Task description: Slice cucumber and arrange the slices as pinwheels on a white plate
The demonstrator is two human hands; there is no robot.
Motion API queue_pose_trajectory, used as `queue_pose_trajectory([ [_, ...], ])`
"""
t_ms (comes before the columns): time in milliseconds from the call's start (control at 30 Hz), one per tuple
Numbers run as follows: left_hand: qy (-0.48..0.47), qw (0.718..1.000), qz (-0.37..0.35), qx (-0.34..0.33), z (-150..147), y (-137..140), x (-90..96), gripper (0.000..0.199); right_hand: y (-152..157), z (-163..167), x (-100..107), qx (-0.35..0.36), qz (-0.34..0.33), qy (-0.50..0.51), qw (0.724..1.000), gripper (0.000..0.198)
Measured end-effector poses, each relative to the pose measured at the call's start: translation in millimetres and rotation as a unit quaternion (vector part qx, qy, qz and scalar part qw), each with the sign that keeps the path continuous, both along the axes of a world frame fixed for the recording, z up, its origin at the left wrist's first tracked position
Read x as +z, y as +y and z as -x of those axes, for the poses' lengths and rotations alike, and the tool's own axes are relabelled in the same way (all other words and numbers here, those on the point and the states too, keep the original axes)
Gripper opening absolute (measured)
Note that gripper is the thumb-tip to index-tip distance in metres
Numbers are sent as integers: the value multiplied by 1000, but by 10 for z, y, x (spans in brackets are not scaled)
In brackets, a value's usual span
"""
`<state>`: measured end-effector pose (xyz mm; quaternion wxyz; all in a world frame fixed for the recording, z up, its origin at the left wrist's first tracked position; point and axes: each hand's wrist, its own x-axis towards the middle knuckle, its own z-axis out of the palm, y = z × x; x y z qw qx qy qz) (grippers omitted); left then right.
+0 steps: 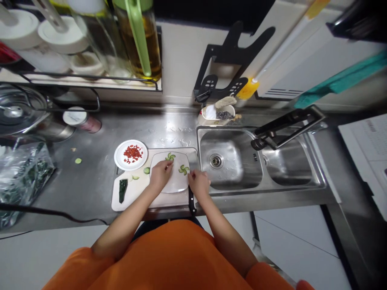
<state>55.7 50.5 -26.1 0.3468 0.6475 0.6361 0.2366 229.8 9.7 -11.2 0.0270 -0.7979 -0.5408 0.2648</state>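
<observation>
A square clear-looking plate (177, 186) lies on a white cutting board (133, 201). Two small pinwheels of green cucumber slices sit on the plate, an upper one (170, 156) and a right one (184, 170). My left hand (161, 175) is over the plate's left half, fingers curled together just below the upper pinwheel. At the plate's right edge, my right hand (198, 183) has its fingers pinched beside the right pinwheel. Whatever either hand pinches is too small to make out. A black-handled knife (192, 201) lies under the right wrist.
Left of the plate are a white plate (119, 159) of chopped red pieces, a dark green cucumber piece (123, 190) and green scraps. A double steel sink (231, 177) adjoins on the right. A plastic bag (27, 181) of greens and a jar (81, 119) stand left.
</observation>
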Motion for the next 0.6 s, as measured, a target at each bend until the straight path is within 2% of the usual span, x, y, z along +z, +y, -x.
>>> queue_pose_trajectory([
  [100,47,993,-7,112,425,-157,57,23,-82,-3,28,29,-13,-3,999,14],
  [167,79,981,14,179,677,-261,35,25,-135,24,49,50,-18,1,999,15],
  [200,89,978,25,189,771,-305,8,27,-157,45,59,59,-19,4,998,16],
  [300,116,975,50,183,896,-382,-101,31,-202,126,80,80,-18,11,997,16],
  [467,145,972,54,176,828,-352,-228,33,-232,239,92,113,-32,19,993,14],
  [600,131,973,54,183,814,-315,-265,31,-260,287,102,126,-37,19,991,15],
])
